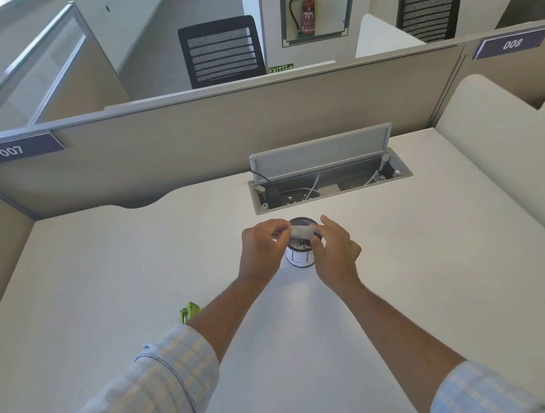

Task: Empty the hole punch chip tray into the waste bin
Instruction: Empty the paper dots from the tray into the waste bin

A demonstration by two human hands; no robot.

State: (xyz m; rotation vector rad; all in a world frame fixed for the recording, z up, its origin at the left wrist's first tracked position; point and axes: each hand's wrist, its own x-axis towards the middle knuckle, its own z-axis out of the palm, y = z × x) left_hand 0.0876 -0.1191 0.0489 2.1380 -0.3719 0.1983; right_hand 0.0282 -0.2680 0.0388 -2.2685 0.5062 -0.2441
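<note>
A small round mesh waste bin [301, 259] with a white liner stands on the white desk [109, 264]. Directly over its mouth I hold a pale, translucent chip tray [302, 231] level between both hands. My left hand [262, 247] pinches the tray's left end and my right hand [334, 250] grips its right end. Bits of paper and dark scraps show inside the bin. The green hole punch [190, 311] lies on the desk near my left forearm, partly hidden by it.
An open cable box [330, 183] with a raised grey lid and several cables sits in the desk just behind the bin. Beige partition walls [197, 140] labelled 007 and 008 border the desk's far side. Black mesh chairs stand beyond.
</note>
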